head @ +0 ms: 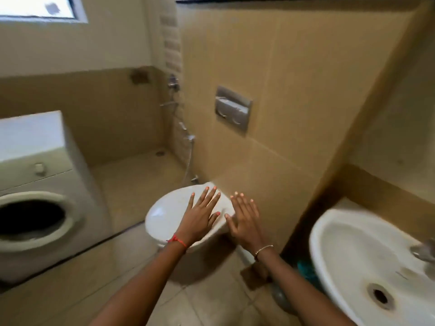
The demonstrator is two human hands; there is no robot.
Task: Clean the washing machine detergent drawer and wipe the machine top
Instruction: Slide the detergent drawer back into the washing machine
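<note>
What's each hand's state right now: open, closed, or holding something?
Left hand: open, fingers spread, holding nothing.
Right hand: open, fingers straight, holding nothing.

Both arms are out in front, reaching from the bottom edge up toward the middle of the frame. The left forearm (141, 278) runs in from bottom centre on a diagonal, with a red thread (177, 241) round the wrist. The left hand (200, 217) is flat, back to the camera, its fingers straight and fanned wide and the thumb out to the right. The right forearm (301, 285) comes in from the lower right with a thin bracelet (263, 250) at the wrist. The right hand (244, 218) sits just beside the left, also back up, with straight fingers held closer together (the thumbs nearly meet). Neither hand grips anything.
</note>
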